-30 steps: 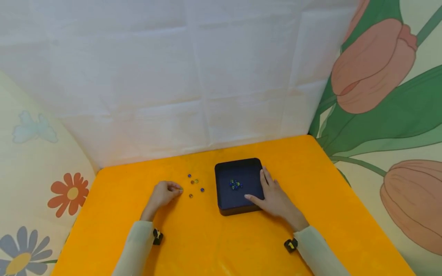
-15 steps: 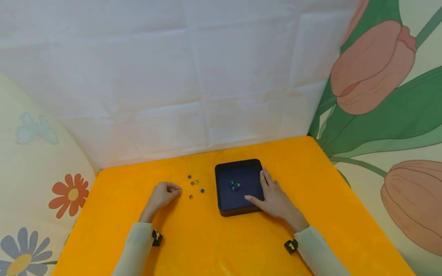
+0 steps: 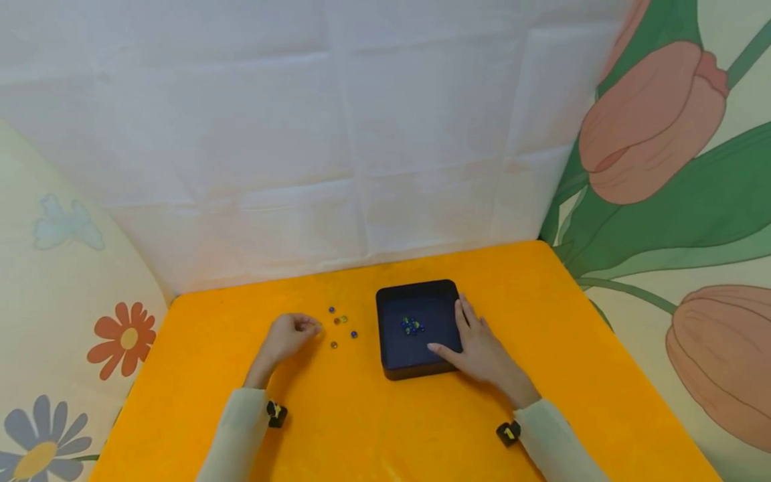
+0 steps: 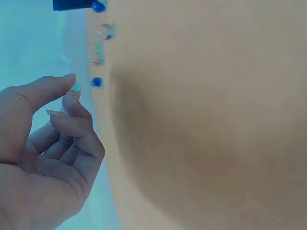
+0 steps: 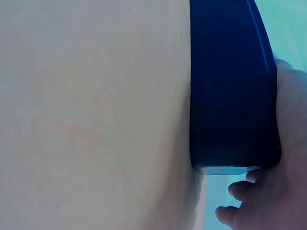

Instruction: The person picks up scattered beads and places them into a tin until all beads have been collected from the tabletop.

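Observation:
My left hand [image 3: 289, 338] is raised at the left of the table, thumb and index fingertip pinching a small greenish marble [image 4: 75, 87] that is mostly hidden by the fingertips. Just right of it, several loose marbles lie on the cloth, among them a blue marble [image 3: 354, 334] and a brownish marble [image 3: 334, 345]. My right hand [image 3: 484, 351] holds the right side of a square black tray [image 3: 415, 370], thumb over the rim and the other fingers along the outside. Inside the tray, blue and green marbles [image 3: 412, 326] sit in a cluster.
An orange cloth [image 3: 373, 428] covers the table. Behind stands a white sheet [image 3: 271, 134], with flower-printed sheets [image 3: 662, 221] at the sides. Each wrist wears a small black camera.
The left hand has lifted slightly and shifted a little to the right with the pinched marble. My right hand stays on the tray, and the loose marbles lie as before.

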The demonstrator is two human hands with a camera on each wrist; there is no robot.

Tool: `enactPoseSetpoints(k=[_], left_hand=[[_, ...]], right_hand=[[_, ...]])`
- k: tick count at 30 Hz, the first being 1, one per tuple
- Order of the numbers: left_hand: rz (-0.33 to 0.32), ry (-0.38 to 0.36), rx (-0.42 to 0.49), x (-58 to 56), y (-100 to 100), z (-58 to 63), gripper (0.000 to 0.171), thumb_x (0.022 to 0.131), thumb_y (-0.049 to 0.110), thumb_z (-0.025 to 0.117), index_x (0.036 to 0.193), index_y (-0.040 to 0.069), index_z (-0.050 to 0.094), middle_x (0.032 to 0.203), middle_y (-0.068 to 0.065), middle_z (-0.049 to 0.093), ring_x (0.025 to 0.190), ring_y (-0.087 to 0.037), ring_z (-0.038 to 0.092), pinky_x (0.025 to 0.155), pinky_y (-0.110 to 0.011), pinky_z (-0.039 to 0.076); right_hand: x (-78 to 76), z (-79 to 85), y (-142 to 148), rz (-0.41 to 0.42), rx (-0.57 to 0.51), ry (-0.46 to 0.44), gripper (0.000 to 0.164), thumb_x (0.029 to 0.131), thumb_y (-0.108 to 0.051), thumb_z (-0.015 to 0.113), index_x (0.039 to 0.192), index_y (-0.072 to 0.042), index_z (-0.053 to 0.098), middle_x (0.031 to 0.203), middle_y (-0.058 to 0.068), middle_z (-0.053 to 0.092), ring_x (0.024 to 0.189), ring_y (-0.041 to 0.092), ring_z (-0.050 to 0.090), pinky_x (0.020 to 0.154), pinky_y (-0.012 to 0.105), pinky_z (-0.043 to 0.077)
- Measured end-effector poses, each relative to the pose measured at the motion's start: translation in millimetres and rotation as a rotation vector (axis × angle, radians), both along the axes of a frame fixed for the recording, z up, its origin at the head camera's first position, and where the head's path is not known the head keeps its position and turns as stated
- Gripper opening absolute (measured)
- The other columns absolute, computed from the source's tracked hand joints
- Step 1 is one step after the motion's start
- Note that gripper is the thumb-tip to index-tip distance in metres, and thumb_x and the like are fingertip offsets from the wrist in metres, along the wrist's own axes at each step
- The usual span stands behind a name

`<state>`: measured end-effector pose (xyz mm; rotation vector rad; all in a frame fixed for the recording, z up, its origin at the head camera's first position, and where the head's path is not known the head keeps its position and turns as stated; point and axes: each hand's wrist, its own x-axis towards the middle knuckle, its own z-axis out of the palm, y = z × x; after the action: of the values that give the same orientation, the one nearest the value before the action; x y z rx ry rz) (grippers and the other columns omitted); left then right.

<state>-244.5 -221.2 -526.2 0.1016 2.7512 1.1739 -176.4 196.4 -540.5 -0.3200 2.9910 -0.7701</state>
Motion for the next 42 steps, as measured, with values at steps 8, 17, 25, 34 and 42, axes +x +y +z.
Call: enactPoseSetpoints(k=[8,17,25,34,42], left_hand=[[-0.037,0.041,0.016,-4.6,14.8,15.0,0.029,0.102,0.03,0.07,0.118,0.007,0.076,0.108,-0.012,0.077,0.083,-0.02,0.064,0.069,-0.03,0.051],[-0.048,0.022,0.073,-11.9,36.0,34.0,0.03,0.103,0.032,0.069,0.122,0.01,0.075,0.116,-0.016,0.076,0.099,-0.033,0.07,0.075,-0.031,0.053],[-0.068,0.018,0.132,-19.3,61.5,41.1,0.029,0.102,0.03,0.07,0.122,0.01,0.075,0.115,-0.021,0.076,0.094,-0.04,0.072,0.074,-0.043,0.058],[-0.119,0.035,0.16,-27.5,96.5,45.3,0.028,0.102,0.032,0.071,0.121,0.011,0.074,0.113,-0.022,0.076,0.097,-0.043,0.071,0.079,-0.05,0.06],[-0.143,0.062,0.145,-30.9,125.0,42.7,0.028,0.1,0.033,0.073,0.119,0.012,0.075,0.102,-0.014,0.076,0.091,-0.036,0.069,0.071,-0.032,0.053]], right_hand=[[1.0,-0.6,0.4,-0.011,0.0,-0.009,0.118,0.093,-0.082,0.051,0.169,-0.008,0.0,0.179,0.011,-0.007,0.158,0.054,0.022,0.123,0.069,0.028],[1.9,0.7,0.3,-0.007,-0.004,-0.014,0.118,0.093,-0.081,0.052,0.169,-0.006,0.001,0.179,0.012,-0.008,0.158,0.053,0.023,0.124,0.069,0.026],[1.3,1.0,0.7,0.001,-0.013,-0.017,0.118,0.093,-0.081,0.052,0.169,-0.007,0.001,0.179,0.012,-0.008,0.157,0.052,0.026,0.122,0.068,0.032],[0.1,1.9,2.0,0.001,-0.016,-0.014,0.118,0.093,-0.081,0.053,0.169,-0.007,0.001,0.179,0.012,-0.008,0.157,0.053,0.027,0.12,0.068,0.035],[0.5,2.0,1.1,0.0,-0.017,-0.016,0.119,0.093,-0.082,0.051,0.169,-0.005,0.002,0.179,0.013,-0.007,0.157,0.052,0.027,0.119,0.067,0.037]])
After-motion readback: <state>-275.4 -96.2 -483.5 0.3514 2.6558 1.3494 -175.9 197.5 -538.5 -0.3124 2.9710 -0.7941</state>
